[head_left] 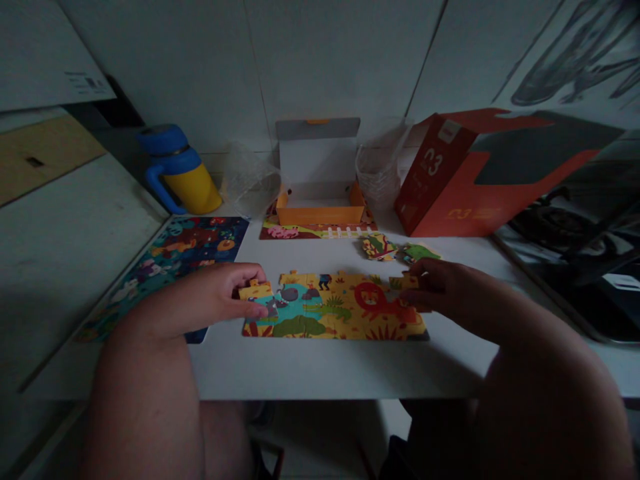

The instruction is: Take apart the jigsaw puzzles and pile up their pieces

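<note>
A partly joined jigsaw puzzle (330,310) lies on the white table, showing a red lion, a green crocodile and hippos in blue water. At its left end my left hand (237,293) pinches a puzzle piece (257,292) with yellow and blue on it, touching or just over the puzzle's edge. My right hand (433,283) is closed on a yellow puzzle piece (400,283) at the upper right corner, beside the lion. Two small stacks of loose pieces, one yellow and red (379,247) and one green (419,253), lie behind the puzzle near my right hand.
An open orange box (320,215) stands at the back on a farm picture (285,231). Left are a dark blue picture board (200,240) and a blue-yellow jug (193,187). Clear plastic packaging (250,180) sits beside the box. A large red box (440,180) stands right.
</note>
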The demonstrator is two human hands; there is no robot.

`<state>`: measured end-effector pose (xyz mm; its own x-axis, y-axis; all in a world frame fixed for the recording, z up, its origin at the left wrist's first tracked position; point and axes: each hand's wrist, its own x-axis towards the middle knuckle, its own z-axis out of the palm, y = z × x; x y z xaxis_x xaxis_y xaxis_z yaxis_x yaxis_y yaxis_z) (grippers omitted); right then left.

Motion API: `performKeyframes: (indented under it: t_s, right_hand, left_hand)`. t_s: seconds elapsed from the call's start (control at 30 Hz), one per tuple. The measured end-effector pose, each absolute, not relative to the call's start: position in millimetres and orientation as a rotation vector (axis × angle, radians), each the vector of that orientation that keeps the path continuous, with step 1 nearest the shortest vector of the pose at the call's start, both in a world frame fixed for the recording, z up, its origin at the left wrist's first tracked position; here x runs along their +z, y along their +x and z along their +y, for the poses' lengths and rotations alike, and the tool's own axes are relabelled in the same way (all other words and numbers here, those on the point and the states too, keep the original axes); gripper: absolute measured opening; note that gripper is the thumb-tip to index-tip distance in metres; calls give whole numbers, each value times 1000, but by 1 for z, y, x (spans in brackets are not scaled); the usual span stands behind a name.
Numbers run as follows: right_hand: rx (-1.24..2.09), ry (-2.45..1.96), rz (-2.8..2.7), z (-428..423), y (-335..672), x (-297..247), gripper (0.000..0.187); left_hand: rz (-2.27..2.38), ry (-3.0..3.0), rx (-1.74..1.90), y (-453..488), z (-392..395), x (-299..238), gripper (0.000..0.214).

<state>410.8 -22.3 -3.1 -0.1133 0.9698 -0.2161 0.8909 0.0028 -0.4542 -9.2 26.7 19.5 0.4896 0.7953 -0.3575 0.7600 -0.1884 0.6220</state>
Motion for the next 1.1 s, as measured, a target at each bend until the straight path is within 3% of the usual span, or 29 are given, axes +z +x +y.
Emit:
performKeyframes:
  t_s: [0.1,0.37,0.83,1.1]
  right_hand:
    - [897,-1978,-2133,-31,415,-6,36]
    - [593,-2038,-2216,-42,412,-12,48]
    - [685,-2105,-2309,-37,409,-12,50]
    - [692,-1985,-2329,-42,404,-6,49]
  left_hand:
    - [1293,1963,-67,-8,23,13,28]
    - [1542,2111,-71,5,4,13,43]
    - [1601,2080,-263,19,8,21,54]
    - [1585,2065,-251,14,6,22,47]
